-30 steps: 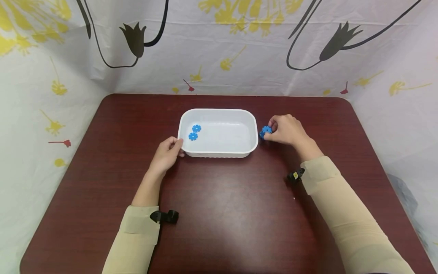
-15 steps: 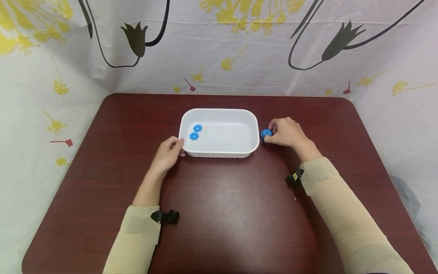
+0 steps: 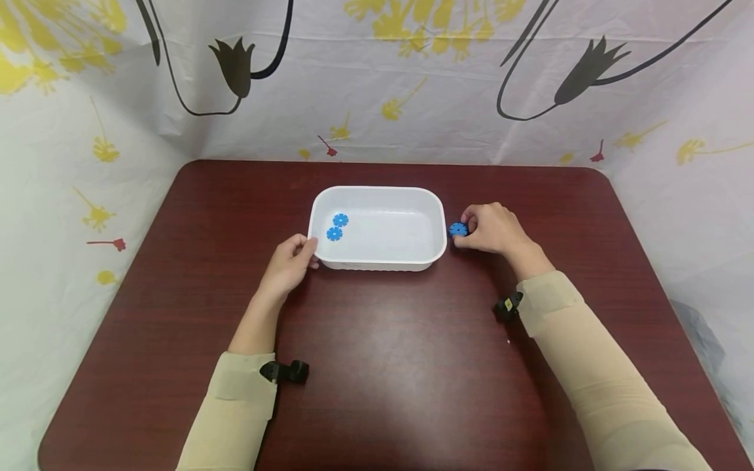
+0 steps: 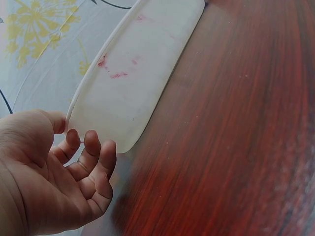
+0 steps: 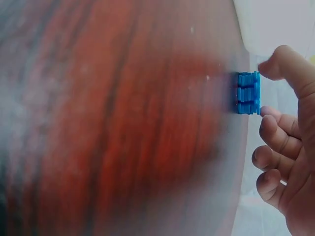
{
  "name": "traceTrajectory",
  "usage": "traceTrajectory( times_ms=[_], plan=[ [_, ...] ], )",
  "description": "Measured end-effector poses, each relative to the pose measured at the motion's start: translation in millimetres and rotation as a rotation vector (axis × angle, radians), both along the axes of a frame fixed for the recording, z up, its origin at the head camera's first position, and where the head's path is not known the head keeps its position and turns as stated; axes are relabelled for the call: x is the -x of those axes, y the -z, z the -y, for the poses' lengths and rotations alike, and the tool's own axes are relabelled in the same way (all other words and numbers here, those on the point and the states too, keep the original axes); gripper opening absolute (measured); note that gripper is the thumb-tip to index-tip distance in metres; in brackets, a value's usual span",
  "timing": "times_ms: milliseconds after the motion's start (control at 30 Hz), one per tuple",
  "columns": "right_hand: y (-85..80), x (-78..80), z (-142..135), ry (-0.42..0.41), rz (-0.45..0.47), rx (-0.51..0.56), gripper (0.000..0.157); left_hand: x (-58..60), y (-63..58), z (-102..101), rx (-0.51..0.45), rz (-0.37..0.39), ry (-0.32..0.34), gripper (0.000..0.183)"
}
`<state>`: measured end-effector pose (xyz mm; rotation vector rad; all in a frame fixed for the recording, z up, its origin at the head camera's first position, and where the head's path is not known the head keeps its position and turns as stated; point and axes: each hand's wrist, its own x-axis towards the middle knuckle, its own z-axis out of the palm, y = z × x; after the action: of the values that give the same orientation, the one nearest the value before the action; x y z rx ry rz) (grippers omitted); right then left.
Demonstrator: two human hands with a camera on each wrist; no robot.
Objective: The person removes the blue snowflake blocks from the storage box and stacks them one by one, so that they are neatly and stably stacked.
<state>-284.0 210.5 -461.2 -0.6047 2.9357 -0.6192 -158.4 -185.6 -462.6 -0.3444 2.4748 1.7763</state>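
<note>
A white plastic tub [image 3: 383,257] sits on the table with two blue notched discs [image 3: 334,233] lying flat inside, near its left end. My left hand [image 3: 288,265] grips the tub's left end, thumb over the rim and curled fingers beneath it. Right of the tub, on the tabletop, stands a short stack of blue notched discs [image 5: 248,93]. My right hand [image 3: 495,226] is over this stack, with thumb and index finger at opposite edges of the top disc [image 3: 457,229]. The remaining fingers of that hand are loosely curled, off to one side of the stack.
The dark red-brown wooden table [image 3: 377,366] has rounded far corners. Behind it hangs a white cloth [image 3: 436,124] with yellow and grey flower prints. Black camera straps are on both sleeves, the left strap [image 3: 284,372] close to the tabletop.
My right hand has lowered slightly, and the disc it pinches has come down level onto the stack beside the tub. The left hand keeps its hold on the rim.
</note>
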Motion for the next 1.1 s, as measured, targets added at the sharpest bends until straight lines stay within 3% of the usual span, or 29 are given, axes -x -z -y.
traceTrajectory(
  times_ms=[467,800,1100],
  plan=[
    [0.7,3.6,1,-0.008,-0.015,0.002,0.039,0.0,-0.4,0,0.007,-0.017,0.014,0.033],
    [-20.7,11.7,14,-0.008,-0.181,0.241,0.024,0.4,-1.1,1,0.004,-0.009,0.013,0.034],
    [-43.3,8.1,50,-0.122,-0.164,0.349,0.019,-0.4,-1.8,0,-0.001,-0.005,0.007,0.033]
  ],
)
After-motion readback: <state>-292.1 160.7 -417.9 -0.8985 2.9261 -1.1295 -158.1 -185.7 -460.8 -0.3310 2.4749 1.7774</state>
